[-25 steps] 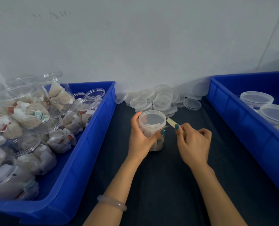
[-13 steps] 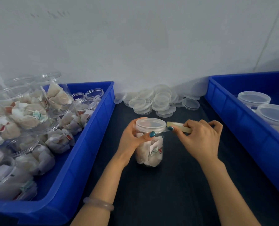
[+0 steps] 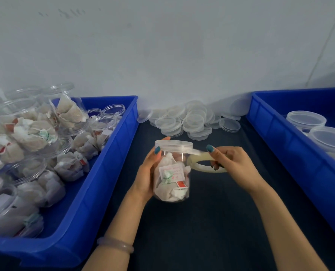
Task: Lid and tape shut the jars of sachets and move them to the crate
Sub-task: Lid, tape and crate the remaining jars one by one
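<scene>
Clear lidded jar (image 3: 172, 173) of sachets gripped by left hand (image 3: 149, 173); right hand (image 3: 231, 161) curled round tape roll (image 3: 203, 163), strip touching lid (image 3: 174, 146), above dark table (image 3: 211, 222).

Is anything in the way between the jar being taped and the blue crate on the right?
Only the right hand with the tape roll, its strip stuck to the lid of the jar. Beyond it the mat lies bare up to the right crate.

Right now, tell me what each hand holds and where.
Left hand grips the jar round its side, thumb at the lid. Right hand holds the tape roll by its ring.
</scene>
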Motion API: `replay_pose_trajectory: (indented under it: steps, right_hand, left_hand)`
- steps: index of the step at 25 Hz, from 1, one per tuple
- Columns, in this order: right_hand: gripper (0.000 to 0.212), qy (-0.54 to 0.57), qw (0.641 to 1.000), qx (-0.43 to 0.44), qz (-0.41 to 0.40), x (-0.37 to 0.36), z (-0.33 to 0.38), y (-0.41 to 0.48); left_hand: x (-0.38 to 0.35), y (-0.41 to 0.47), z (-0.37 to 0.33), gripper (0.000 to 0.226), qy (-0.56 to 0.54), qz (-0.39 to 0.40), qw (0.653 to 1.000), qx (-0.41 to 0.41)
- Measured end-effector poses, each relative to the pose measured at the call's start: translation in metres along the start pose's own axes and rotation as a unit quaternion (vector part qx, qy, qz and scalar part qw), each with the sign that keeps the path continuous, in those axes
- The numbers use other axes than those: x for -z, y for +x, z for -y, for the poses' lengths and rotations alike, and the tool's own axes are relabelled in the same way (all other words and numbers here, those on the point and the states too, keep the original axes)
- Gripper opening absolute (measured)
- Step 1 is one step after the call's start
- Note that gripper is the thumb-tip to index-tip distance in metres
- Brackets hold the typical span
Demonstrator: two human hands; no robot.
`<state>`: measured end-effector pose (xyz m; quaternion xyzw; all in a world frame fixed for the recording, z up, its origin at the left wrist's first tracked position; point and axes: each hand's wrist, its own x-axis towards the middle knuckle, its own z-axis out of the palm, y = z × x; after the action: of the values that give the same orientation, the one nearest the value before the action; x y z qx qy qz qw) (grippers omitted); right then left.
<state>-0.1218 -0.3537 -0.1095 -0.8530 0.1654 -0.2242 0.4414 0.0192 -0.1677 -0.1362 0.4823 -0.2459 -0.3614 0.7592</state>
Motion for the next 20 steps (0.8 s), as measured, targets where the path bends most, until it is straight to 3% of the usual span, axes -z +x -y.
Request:
replay_pose_trajectory:
  steps: [4, 7, 10, 14, 18, 20]
  right_hand:
    - [0.082, 0.058, 0.994, -0.035, 0.090, -0.001, -0.002, -0.005]
    - [0.079, -0.076, 0.997, -0.008, -0.008, -0.004, -0.002, -0.009]
    - [0.067, -0.198, 0.969, 0.028, -0.147, -0.007, 0.001, -0.012]
    - [0.070, -0.173, 0.977, -0.003, -0.122, -0.012, -0.002, -0.010]
    - [0.066, -0.174, 0.976, 0.010, -0.130, -0.013, -0.002, -0.005]
    - [0.067, -0.163, 0.979, 0.021, -0.124, -0.013, 0.000, -0.004]
  left_hand:
    - [0.010, 0.000, -0.003, 0.082, -0.009, 0.015, 1.000, 0.013]
    - [0.013, 0.001, 0.000, 0.065, 0.010, 0.027, 1.000, 0.006]
    - [0.009, 0.000, 0.001, 0.067, -0.032, 0.025, 0.999, 0.018]
    - [0.003, -0.002, 0.001, 0.063, -0.048, 0.071, 0.996, 0.037]
    - [-0.001, -0.006, 0.002, 0.071, -0.063, 0.087, 0.992, 0.059]
    - [0.000, -0.005, 0.004, 0.065, -0.059, 0.095, 0.992, 0.052]
